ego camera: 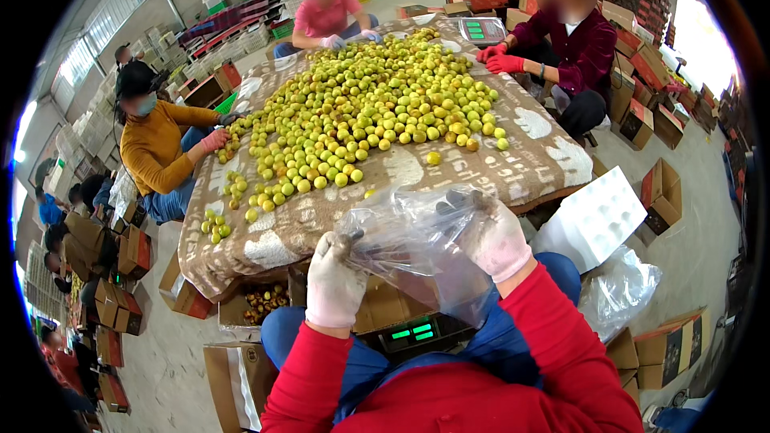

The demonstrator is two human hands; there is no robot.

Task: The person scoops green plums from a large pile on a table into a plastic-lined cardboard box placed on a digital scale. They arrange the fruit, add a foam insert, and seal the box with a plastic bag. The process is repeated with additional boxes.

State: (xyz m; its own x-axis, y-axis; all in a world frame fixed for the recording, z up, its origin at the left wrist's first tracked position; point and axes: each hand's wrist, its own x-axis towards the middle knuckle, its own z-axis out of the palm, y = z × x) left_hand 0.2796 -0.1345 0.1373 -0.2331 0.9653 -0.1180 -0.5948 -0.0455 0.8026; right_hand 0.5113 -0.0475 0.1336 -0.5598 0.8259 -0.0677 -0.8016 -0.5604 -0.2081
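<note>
In white, soiled gloves, my left hand (338, 279) and my right hand (494, 234) each pinch an edge of a clear plastic bag (415, 240), stretched between them above my lap. Beyond the bag lies a large heap of small round green-yellow fruits (373, 96) on a brown patterned blanket (385, 177) that covers the table. A single yellow fruit (433, 158) lies apart from the heap, near the bag. Below the bag are an open cardboard box (391, 307) and a digital scale (415, 332) with a lit green display, between my knees.
Three co-workers sit around the table, their gloved hands (213, 140) at the fruit or the table's edge. A white molded tray (601, 216) and crumpled clear plastic (619, 288) are at my right. A box of browned fruits (264, 300) stands under the table. Cardboard boxes (240, 379) lie on the floor.
</note>
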